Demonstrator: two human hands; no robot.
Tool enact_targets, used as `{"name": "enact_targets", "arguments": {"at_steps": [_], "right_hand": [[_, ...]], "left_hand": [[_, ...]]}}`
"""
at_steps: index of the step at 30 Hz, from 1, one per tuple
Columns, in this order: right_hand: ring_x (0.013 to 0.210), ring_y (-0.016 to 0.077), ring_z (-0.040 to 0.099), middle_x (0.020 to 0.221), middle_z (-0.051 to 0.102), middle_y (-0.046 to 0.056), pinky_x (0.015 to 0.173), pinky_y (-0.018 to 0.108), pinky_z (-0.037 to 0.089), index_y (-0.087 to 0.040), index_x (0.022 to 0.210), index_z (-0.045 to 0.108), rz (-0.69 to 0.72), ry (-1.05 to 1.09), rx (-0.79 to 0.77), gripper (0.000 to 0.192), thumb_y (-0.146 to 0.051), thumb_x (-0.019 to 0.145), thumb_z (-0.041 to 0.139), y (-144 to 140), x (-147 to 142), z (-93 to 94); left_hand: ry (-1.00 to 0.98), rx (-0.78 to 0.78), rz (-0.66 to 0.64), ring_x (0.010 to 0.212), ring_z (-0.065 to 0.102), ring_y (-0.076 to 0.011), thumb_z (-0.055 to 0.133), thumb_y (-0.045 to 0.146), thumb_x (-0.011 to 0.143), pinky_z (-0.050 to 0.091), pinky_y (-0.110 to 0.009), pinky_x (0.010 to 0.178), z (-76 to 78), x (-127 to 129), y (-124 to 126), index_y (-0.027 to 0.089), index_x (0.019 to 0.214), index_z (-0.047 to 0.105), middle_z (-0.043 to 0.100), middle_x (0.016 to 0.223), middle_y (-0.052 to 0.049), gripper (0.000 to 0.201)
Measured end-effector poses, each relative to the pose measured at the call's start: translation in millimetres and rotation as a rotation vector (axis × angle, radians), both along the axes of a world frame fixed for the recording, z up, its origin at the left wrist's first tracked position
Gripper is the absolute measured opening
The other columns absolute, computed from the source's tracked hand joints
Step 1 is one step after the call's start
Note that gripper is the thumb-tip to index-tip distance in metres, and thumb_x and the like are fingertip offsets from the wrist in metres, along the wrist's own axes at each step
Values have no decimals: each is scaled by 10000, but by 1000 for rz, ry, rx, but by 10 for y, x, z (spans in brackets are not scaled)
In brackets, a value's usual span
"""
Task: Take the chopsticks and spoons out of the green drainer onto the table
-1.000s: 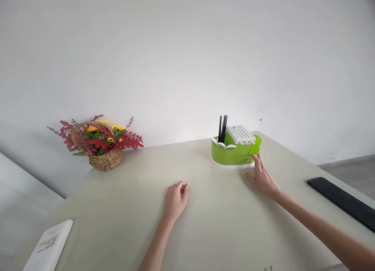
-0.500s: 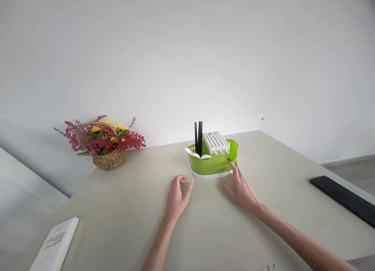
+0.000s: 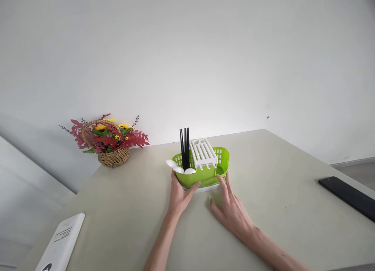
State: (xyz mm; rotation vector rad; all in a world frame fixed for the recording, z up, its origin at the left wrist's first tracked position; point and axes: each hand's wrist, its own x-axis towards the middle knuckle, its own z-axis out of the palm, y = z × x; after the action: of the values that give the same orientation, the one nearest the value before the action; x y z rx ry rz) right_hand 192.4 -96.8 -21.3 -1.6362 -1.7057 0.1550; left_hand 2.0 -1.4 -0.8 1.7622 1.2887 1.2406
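Observation:
A green plastic cutlery holder [image 3: 202, 179] with a white base stands on the table in front of me. Black chopsticks [image 3: 186, 153] rise from its left compartment, where white spoons [image 3: 178, 169] lean over the rim. A white slotted rack [image 3: 203, 152] with small hooks covers its middle, and the right compartment is open on top. My left hand [image 3: 180, 194] is closed around the holder's left end, thumb against the front wall. At the right end, my right hand [image 3: 231, 208] touches the holder with outstretched fingertips, its thumb spread apart from it.
A wicker basket [image 3: 114, 157] of red and yellow artificial flowers stands at the back left by the wall. A white flat device [image 3: 61, 239] lies at the front left. A long black object [image 3: 345, 196] lies along the table's right edge.
The holder has come nearer to me and to the left, turning somewhat. My left hand has taken hold of its left end. My right hand has moved left along with it.

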Motion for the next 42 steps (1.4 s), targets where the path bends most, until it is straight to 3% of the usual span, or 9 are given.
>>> {"name": "enact_targets", "arguments": {"at_steps": [9, 18, 26, 30, 34, 39, 42], "right_hand": [[1335, 388, 582, 1721, 11, 238, 888, 482, 600, -202, 1611, 182, -8, -16, 34, 708, -280, 970, 471, -51, -7, -46], [1344, 394, 575, 1713, 5, 266, 868, 483, 612, -178, 1604, 225, -19, -9, 53, 650, -243, 992, 435, -114, 41, -39], [1381, 370, 545, 1734, -5, 191, 929, 486, 598, -272, 1635, 196, 8, 52, 27, 655, -259, 1019, 417, -228, 144, 19], [1471, 336, 439, 1746, 37, 113, 1029, 484, 552, -367, 1644, 154, 8, 154, -10, 667, -294, 1035, 416, -252, 155, 49], [1519, 289, 359, 1746, 88, 82, 1081, 453, 518, -370, 1650, 111, 7, 278, -23, 681, -312, 1040, 407, -236, 179, 50], [1558, 230, 272, 1719, 228, 68, 1198, 477, 396, -317, 1657, 61, -17, 371, 19, 688, -302, 1045, 377, -224, 232, -4], [1552, 227, 289, 1695, 299, 57, 1217, 492, 372, -309, 1657, 48, -21, 388, 7, 686, -310, 1048, 362, -262, 257, -44]], "left_hand": [[0, -31, 13, 1282, 579, -363, 897, 475, 680, 499, -483, 1020, -4, -30, 37, 259, 1409, 390, 589, 1395, -148, 914], [-1, -30, -21, 1231, 620, -358, 904, 444, 662, 530, -461, 954, 138, -9, -7, 276, 1321, 510, 657, 1330, -110, 786], [63, -70, -43, 1201, 648, -346, 828, 524, 743, 535, -471, 975, 197, -29, -89, 257, 1331, 542, 688, 1289, -124, 706], [-29, -140, -120, 1471, 431, -347, 738, 571, 836, 389, -503, 1179, 187, -117, -132, 292, 1459, 476, 551, 1512, -130, 731], [-176, -144, -75, 1571, 235, -305, 597, 679, 899, 247, -488, 1273, 120, -222, -183, 327, 1507, 463, 456, 1605, -89, 716], [-454, -115, -75, 1518, 369, -289, 484, 723, 932, 276, -492, 1270, 91, -237, -230, 301, 1517, 484, 520, 1561, -90, 721], [-565, -161, -14, 1479, 437, -293, 517, 722, 907, 284, -489, 1269, 163, -293, -198, 244, 1409, 601, 586, 1497, -119, 699]]}}
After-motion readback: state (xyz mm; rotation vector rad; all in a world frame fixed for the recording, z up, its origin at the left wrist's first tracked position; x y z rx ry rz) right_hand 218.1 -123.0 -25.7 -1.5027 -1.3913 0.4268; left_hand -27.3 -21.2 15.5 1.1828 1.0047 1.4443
